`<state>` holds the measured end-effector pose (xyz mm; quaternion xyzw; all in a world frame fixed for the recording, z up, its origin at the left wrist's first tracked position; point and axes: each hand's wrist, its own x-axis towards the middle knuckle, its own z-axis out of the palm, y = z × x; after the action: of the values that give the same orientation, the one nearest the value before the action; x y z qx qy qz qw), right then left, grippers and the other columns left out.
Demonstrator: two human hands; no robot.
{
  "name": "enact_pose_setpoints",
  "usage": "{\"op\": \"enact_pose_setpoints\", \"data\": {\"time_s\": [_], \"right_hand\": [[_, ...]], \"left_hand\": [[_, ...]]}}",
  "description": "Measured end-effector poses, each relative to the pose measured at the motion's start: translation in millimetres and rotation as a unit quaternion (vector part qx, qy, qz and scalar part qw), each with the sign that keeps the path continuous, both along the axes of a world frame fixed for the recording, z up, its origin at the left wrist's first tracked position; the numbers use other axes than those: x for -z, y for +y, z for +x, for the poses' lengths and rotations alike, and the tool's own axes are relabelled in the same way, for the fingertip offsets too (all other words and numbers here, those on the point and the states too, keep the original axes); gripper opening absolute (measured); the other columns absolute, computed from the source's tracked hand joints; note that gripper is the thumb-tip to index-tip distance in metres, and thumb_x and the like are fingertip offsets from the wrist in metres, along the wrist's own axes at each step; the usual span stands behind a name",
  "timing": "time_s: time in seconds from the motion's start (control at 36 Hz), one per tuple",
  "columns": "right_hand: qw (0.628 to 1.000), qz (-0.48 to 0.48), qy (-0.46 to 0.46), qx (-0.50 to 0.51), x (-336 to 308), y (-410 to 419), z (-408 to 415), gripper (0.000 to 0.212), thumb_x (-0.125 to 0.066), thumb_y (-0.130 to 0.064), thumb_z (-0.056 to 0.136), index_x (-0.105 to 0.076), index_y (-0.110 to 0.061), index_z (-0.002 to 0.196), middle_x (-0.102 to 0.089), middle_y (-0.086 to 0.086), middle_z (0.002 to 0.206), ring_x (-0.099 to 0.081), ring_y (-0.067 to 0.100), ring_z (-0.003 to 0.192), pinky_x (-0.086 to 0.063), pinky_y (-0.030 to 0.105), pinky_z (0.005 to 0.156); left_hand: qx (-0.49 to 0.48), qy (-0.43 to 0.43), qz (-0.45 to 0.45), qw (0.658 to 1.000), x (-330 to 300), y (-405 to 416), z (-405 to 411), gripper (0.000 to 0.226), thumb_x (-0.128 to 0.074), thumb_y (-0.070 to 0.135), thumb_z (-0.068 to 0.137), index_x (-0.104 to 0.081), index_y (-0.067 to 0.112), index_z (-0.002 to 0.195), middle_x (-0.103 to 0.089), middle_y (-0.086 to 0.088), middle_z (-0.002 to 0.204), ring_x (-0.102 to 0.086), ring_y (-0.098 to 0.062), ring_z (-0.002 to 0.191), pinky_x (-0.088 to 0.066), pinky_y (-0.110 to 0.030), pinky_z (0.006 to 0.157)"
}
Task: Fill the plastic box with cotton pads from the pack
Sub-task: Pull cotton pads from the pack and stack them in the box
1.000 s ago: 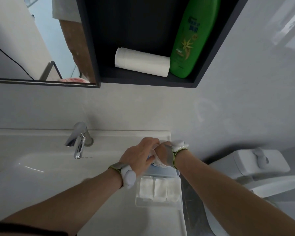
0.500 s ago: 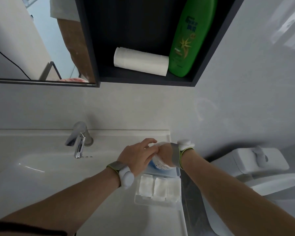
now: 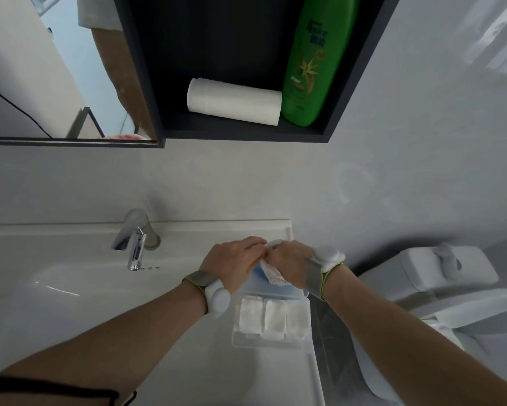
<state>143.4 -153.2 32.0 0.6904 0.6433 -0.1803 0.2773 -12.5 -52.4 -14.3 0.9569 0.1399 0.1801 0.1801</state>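
Both the left hand and right hand curl their fingers around the cotton pad pack, held at 12 o'clock of the clear plastic box containing cotton pads.

basin left: open | faucet near | wall just behind

— any writing you can make out?
— only on the green bottle in the dark wall shelf. it has dark lettering near the top and small pale print under a yellow leaf motif.
— can you read it?
— no, too blurred to tell letters or a brand.
— anything on the pack in the hands?
— no legible print there either.
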Motion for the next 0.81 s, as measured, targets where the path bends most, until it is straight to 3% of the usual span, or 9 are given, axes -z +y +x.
{"op": "enact_pose_setpoints", "data": {"time_s": [0.03,0.08,0.11,0.17,0.25,0.33,0.47,0.69,0.81], "right_hand": [[0.996,0.055,0.03,0.055,-4,0,0,0.038,-0.083,-0.032,0.05,-0.055,-0.007,0.048,-0.054,0.001,0.046,-0.057,0.012,0.039,-0.042,0.014,0.038],[0.992,0.11,0.055,0.037,-28,-3,-13,0.019,-0.069,-0.025,0.079,-0.068,-0.007,0.084,-0.068,0.008,0.081,-0.069,0.022,0.069,-0.053,0.027,0.061],[0.986,0.146,0.074,0.037,-36,-2,-13,0.022,-0.058,-0.023,0.09,-0.066,-0.011,0.106,-0.066,0.008,0.102,-0.067,0.028,0.088,-0.053,0.033,0.075],[0.965,0.233,0.109,0.055,-34,-9,-5,0.032,-0.052,-0.024,0.093,-0.059,-0.017,0.124,-0.062,0.004,0.119,-0.062,0.032,0.102,-0.05,0.039,0.085],[0.931,0.314,0.158,0.096,-32,-19,-1,0.031,-0.058,-0.024,0.087,-0.065,-0.017,0.116,-0.065,0.003,0.113,-0.066,0.032,0.093,-0.053,0.039,0.077],[0.886,0.401,0.208,0.108,-26,-28,2,0.032,-0.049,-0.025,0.082,-0.069,-0.011,0.102,-0.068,0.005,0.099,-0.067,0.027,0.076,-0.056,0.036,0.062],[0.824,0.486,0.248,0.155,-23,-38,3,0.02,-0.055,-0.004,0.086,-0.069,-0.009,0.099,-0.065,0.003,0.101,-0.062,0.017,0.084,-0.055,0.031,0.069],[0.75,0.514,0.322,0.264,-29,-53,1,0.018,-0.055,-0.007,0.092,-0.067,-0.015,0.103,-0.066,-0.009,0.095,-0.06,0.001,0.083,-0.049,0.013,0.072],[0.726,0.498,0.348,0.323,-31,-59,4,0.016,-0.056,-0.009,0.093,-0.066,-0.019,0.102,-0.066,-0.011,0.09,-0.059,0.007,0.079,-0.05,0.02,0.069]], "left_hand": [[-0.004,0.003,0.002,1.0,1,0,0,0.017,-0.055,0.029,0.098,-0.061,0.031,0.114,-0.059,0.017,0.127,-0.068,-0.018,0.086,-0.057,-0.038,0.058],[-0.01,0.008,0.005,1.0,1,0,0,0.016,-0.05,0.032,0.099,-0.059,0.03,0.112,-0.059,0.016,0.126,-0.067,-0.019,0.083,-0.056,-0.038,0.057],[-0.011,0.007,0.004,1.0,0,-1,0,0.017,-0.047,0.034,0.1,-0.058,0.03,0.111,-0.058,0.016,0.125,-0.067,-0.019,0.082,-0.055,-0.037,0.057],[-0.013,0.004,0.007,1.0,-3,-2,0,0.022,-0.041,0.037,0.1,-0.058,0.03,0.11,-0.059,0.014,0.124,-0.066,-0.02,0.08,-0.054,-0.037,0.055],[-0.017,0.004,0.023,1.0,-7,-3,2,0.02,-0.041,0.038,0.1,-0.056,0.031,0.111,-0.059,0.014,0.122,-0.066,-0.019,0.076,-0.053,-0.035,0.052],[-0.014,0.005,0.026,1.0,-8,-4,4,0.016,-0.043,0.037,0.1,-0.054,0.03,0.109,-0.059,0.013,0.121,-0.065,-0.021,0.072,-0.053,-0.036,0.051],[-0.02,0.004,0.04,0.999,-9,-5,6,0.017,-0.043,0.035,0.1,-0.057,0.026,0.105,-0.059,0.012,0.119,-0.063,-0.023,0.066,-0.051,-0.036,0.047],[-0.019,0.027,0.041,0.999,-10,-9,9,0.004,-0.052,0.026,0.1,-0.055,0.024,0.101,-0.057,0.011,0.116,-0.057,-0.023,0.06,-0.05,-0.037,0.047],[-0.024,0.047,0.038,0.998,-9,-9,9,0.002,-0.053,0.024,0.099,-0.055,0.024,0.099,-0.058,0.012,0.116,-0.058,-0.022,0.062,-0.05,-0.037,0.049]]}}
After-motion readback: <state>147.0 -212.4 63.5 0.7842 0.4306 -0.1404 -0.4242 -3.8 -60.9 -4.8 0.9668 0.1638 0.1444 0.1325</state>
